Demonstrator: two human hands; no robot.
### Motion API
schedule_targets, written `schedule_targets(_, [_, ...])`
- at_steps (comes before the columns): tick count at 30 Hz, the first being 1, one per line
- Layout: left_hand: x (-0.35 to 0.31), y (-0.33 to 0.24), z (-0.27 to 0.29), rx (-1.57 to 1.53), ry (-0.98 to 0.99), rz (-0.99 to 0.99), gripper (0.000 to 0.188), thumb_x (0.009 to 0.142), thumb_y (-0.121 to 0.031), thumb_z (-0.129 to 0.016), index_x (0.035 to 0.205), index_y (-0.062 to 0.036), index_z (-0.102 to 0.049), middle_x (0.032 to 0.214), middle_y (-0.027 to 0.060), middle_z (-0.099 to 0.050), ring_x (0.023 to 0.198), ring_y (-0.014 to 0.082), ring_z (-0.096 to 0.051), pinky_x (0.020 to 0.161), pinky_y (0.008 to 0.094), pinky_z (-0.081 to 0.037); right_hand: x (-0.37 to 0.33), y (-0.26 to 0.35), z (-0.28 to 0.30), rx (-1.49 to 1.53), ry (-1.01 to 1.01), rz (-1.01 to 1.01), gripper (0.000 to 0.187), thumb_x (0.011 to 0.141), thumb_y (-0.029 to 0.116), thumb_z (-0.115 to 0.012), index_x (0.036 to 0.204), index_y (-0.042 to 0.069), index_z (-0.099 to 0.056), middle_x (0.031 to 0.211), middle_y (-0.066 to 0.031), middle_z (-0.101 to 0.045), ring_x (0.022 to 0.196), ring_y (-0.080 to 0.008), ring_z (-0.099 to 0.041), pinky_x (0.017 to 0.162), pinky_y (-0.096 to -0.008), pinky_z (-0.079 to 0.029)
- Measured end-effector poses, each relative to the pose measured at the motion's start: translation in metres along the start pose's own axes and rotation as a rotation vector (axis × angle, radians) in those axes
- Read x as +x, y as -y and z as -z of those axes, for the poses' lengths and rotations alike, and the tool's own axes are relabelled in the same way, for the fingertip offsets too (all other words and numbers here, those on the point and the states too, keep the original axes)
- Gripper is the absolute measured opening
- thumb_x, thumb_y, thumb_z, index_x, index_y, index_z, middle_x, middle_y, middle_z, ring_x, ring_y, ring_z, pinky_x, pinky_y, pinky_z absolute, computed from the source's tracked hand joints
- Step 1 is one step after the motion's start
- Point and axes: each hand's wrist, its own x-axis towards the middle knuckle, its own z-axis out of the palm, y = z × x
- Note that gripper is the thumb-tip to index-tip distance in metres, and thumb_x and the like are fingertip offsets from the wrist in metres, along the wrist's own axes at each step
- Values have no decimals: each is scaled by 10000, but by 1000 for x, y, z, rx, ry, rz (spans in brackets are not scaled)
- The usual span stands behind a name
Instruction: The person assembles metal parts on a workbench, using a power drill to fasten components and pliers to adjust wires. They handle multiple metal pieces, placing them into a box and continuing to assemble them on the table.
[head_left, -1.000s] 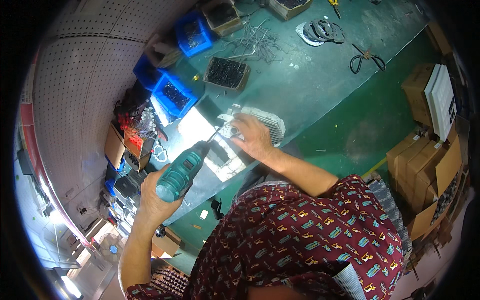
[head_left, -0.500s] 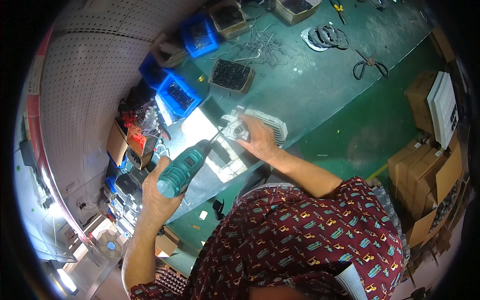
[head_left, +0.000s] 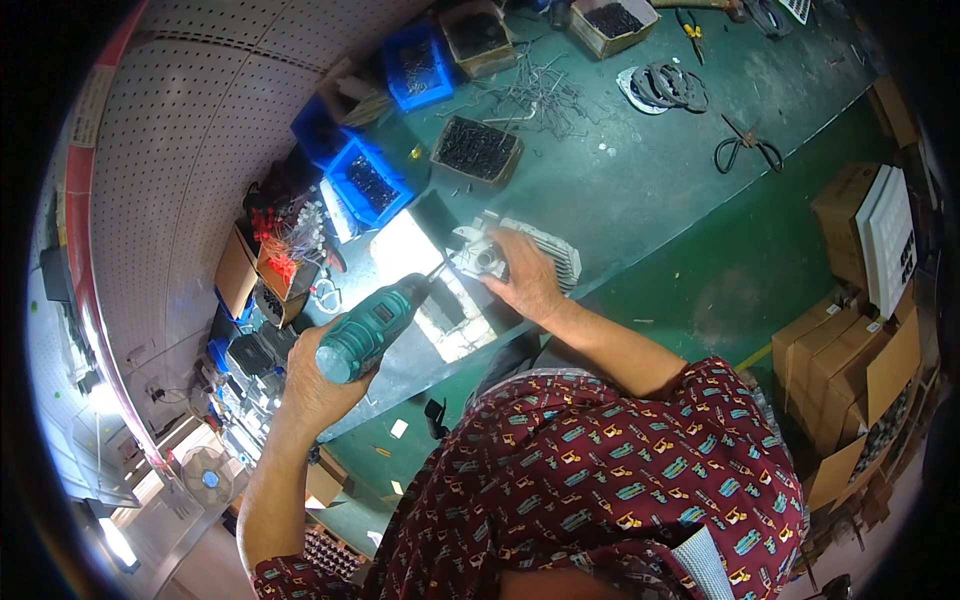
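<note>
My left hand [head_left: 318,385] is wrapped round the grip of a teal cordless drill [head_left: 368,330]. The drill lies nearly level, its thin bit pointing right at a pale metal housing with cooling fins [head_left: 548,246]. The bit's tip is close to the housing's round end; whether they touch is hard to tell. My right hand [head_left: 530,278] grips that housing on the bench, thumb and fingers around its near end. A bright patch of light falls on a flat light-coloured piece [head_left: 462,335] beneath the bit.
Beyond my hands, the green bench [head_left: 640,180] bears a box of black screws [head_left: 478,150], blue bins [head_left: 368,185], loose bent wires [head_left: 540,95], dark rings [head_left: 670,88] and scissors [head_left: 748,150]. A perforated wall [head_left: 200,130] rises at left. Cardboard boxes [head_left: 825,360] stand at right.
The whole scene has shifted slightly right and down in the picture. The drill has drawn back a little from the housing. Both hands keep their holds.
</note>
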Motion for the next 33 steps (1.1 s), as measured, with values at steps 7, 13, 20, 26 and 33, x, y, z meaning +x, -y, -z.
schedule_targets(7, [-5, 0, 4, 33, -10, 17, 561, 766, -232, -892, 1185, 24, -621, 1066, 166, -719, 993, 265, -720, 899, 387, -565, 18, 21, -4, -86, -69, 172, 493, 726, 224, -853, 1169, 103, -672, 1190, -94, -579, 1143, -299, -511, 910, -458, -376])
schedule_targets(13, [-7, 3, 5, -23, -9, 18, 551, 768, -231, -892, 1183, 16, -628, 1040, 160, -720, 959, 257, -722, 869, 379, -573, 50, 26, -27, -350, 144, 190, 243, 786, 247, -774, 988, 117, -740, 1066, -83, -638, 1095, -297, -540, 918, -516, -371])
schedule_targets(20, [-18, 13, 6, -96, -40, -31, 434, 782, -169, -878, 1122, -3, -665, 994, 122, -725, 892, 217, -720, 813, 368, -577, 58, 23, -33, -381, 246, 268, 128, 829, 159, -677, 911, 84, -740, 983, -76, -657, 1023, -275, -563, 895, -498, -363])
schedule_targets(26, [-24, 32, -2, -165, -127, 4, 282, 801, -174, -840, 1032, -45, -741, 941, 178, -723, 837, 317, -724, 779, 402, -565, 65, 17, -36, -478, 332, 360, 165, 871, 161, -635, 972, 79, -737, 1022, -82, -667, 1067, -270, -573, 920, -505, -373])
schedule_targets(33, [-23, 44, -8, -253, -126, -25, 277, 847, -141, -799, 1101, -51, -733, 920, 146, -737, 837, 270, -726, 776, 373, -565, 84, 30, -15, -279, 374, 382, 167, 937, 222, -647, 967, 76, -722, 1025, -98, -677, 1020, -289, -613, 879, -470, -448])
